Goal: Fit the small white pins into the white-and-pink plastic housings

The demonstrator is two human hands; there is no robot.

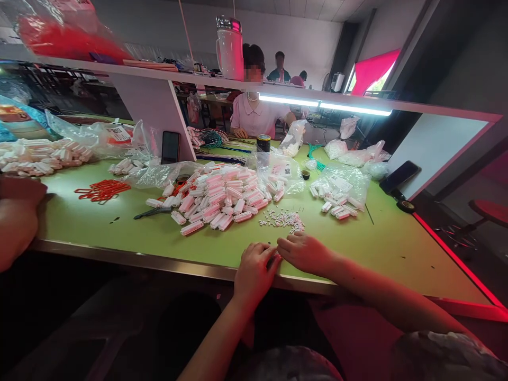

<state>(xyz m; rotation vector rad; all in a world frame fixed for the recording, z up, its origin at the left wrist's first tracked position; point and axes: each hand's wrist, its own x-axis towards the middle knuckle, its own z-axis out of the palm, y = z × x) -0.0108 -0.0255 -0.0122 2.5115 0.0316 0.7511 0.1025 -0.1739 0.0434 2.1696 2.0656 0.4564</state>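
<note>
At the table's front edge, my left hand (254,270) is closed around a small white plastic piece (277,255), mostly hidden by the fingers. My right hand (304,253) meets it from the right, fingertips pinched together at that piece; whatever is between them is too small to make out. Just beyond both hands lies a scatter of tiny white parts (282,219). Behind and left of these rises a big heap of white plastic connector housings (222,193). Dark-handled pliers (153,212) rest against the heap's left side.
Orange wire loops (102,190) lie to the left, near another person's arm (18,217). A clear bag (345,182) with more housings sits at right. Phones (170,148) and a tape roll (405,206) stand about. A shelf (317,95) with a lamp crosses above; someone sits opposite.
</note>
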